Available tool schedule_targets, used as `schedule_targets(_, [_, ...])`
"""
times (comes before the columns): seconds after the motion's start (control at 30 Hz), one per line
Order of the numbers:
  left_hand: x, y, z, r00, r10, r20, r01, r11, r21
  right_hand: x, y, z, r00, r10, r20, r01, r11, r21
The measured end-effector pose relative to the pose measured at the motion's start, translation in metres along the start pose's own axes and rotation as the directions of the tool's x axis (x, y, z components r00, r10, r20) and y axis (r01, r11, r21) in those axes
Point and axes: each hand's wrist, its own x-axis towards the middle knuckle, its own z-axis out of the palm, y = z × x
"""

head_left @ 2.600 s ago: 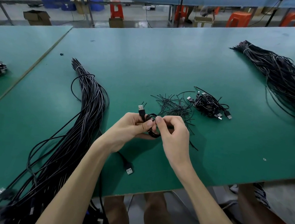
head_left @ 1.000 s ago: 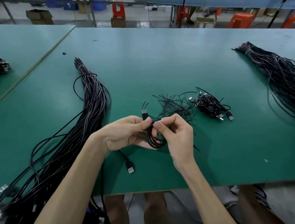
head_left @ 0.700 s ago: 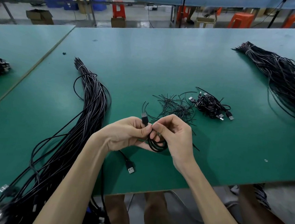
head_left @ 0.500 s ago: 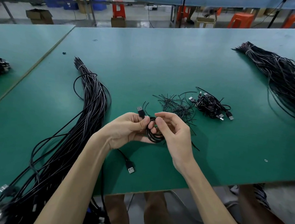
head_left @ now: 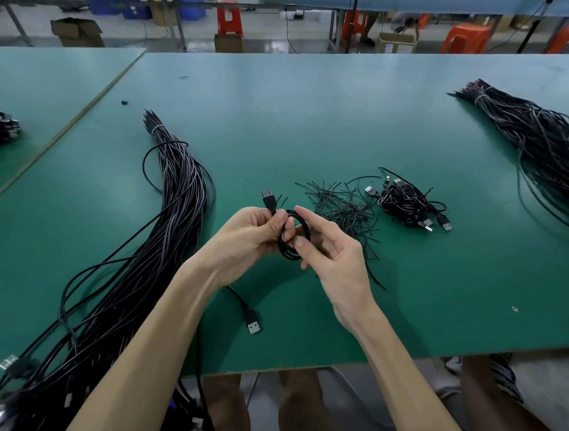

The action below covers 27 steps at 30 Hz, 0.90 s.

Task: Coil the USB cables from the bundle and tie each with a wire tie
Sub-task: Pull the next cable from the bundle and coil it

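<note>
Over a flat green bench (head_left: 405,312), the person's left grip (head_left: 250,233) pinches a small round coil of black USB cable (head_left: 288,254) at its left rim, plug end pointing up & away. Right grip (head_left: 334,257) nips the coil's right side w/ thumb + middle finger, index straight. Coil sits btwn both hands. A heap of short black wire ties (head_left: 342,210) lies just beyond, to the right, so nearer the right grip, which prob. handles the tie.

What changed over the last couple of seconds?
The right hand has loosened from its tight pinch: its index finger now stretches over the top of the coiled cable. The left hand still grips the coil, plug up. The bundle, ties and finished coils lie unmoved.
</note>
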Motion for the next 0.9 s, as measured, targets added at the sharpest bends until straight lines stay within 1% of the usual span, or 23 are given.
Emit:
schedule_targets(0.1, [-0.0007,0.0,-0.0029,0.998,0.016,0.057,-0.015,1.0,-0.015,0.0008,0.0013,-0.0007,1.0,-0.006,0.007,0.006,1.0,0.009])
schedule_targets(0.17, [-0.0011,-0.0002,-0.0048,0.998,0.008,0.07,-0.008,1.0,-0.003,0.001,0.0019,-0.0013,1.0,-0.002,0.001,0.002,1.0,0.006])
schedule_targets(0.37, [-0.0021,0.0013,-0.0063,0.999,-0.004,0.041,0.005,1.0,-0.02,0.0014,0.0015,-0.001,1.0,0.0,-0.013,0.0,1.0,0.007])
schedule_targets(0.5, [-0.0018,0.0002,-0.0037,1.0,0.027,-0.017,-0.026,0.999,0.047,0.0017,0.0021,-0.0007,1.0,-0.011,-0.013,0.011,1.0,-0.011])
schedule_targets(0.57, [-0.0017,-0.0005,-0.0029,0.998,0.035,-0.043,-0.033,0.999,0.041,0.0018,0.0032,-0.0005,1.0,-0.014,-0.009,0.014,0.999,-0.042])
schedule_targets(0.63, [-0.0013,-0.0006,-0.0022,0.999,0.037,-0.037,-0.037,0.999,-0.005,0.0023,0.0041,0.0002,1.0,-0.019,0.006,0.02,0.995,-0.095])
schedule_targets(0.8, [0.0009,-0.0024,-0.004,0.998,0.016,-0.061,-0.02,0.998,-0.061,0.0017,0.0056,0.0032,0.997,0.007,0.073,0.014,0.959,-0.282])
schedule_targets(0.9, [0.0012,-0.0036,-0.0047,0.999,-0.018,-0.036,0.015,0.998,-0.068,0.0001,0.0032,0.0051,0.995,0.033,0.099,-0.003,0.958,-0.286])
